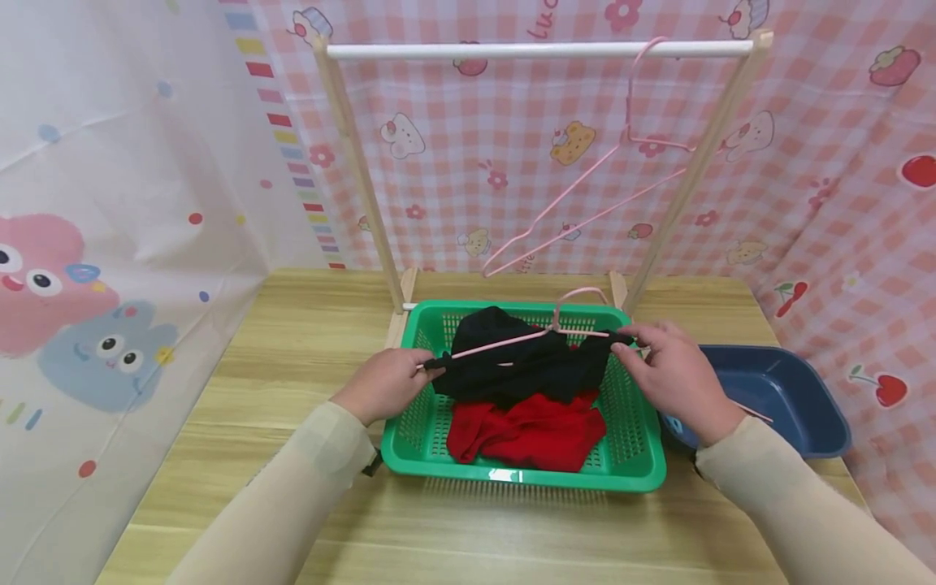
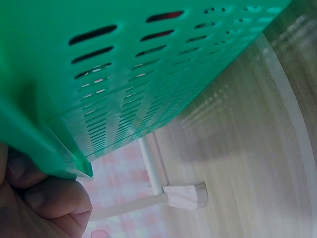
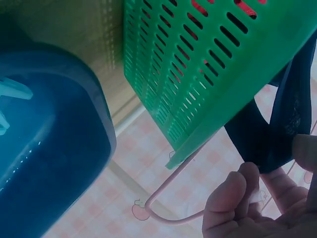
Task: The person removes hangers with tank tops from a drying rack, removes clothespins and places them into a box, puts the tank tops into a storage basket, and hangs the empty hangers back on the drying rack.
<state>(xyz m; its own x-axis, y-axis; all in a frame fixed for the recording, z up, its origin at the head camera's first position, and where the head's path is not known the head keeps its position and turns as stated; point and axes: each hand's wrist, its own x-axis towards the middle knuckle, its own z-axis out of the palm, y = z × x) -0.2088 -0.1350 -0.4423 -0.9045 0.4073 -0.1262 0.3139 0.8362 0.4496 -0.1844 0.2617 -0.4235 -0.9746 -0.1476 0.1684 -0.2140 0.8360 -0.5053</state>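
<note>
Above the green basket [image 1: 585, 481], a pink clothes hanger [image 1: 500, 344] is held level-ish, its hook tilted to the far right. A black garment with narrow straps [image 1: 526, 378] hangs from its arms down into the basket. My left hand [image 1: 387, 386] pinches the hanger's left end beside one strap. With thumb and fingers, my right hand [image 1: 676, 378] pinches the other black strap [image 3: 277, 141] at the hanger's right end. Red cloth [image 1: 526, 431] lies in the basket beneath. In the left wrist view, curled fingers [image 2: 59, 198] overlap the basket's rim.
Behind the basket stands a wooden rack with a white rod [image 1: 475, 51], where a second pink hanger [image 1: 574, 188] hangs bare. A dark blue basin [image 1: 790, 406] sits right of the basket, with light blue clips [image 3: 15, 89] inside. Patterned curtains border the wooden table [image 1: 241, 455].
</note>
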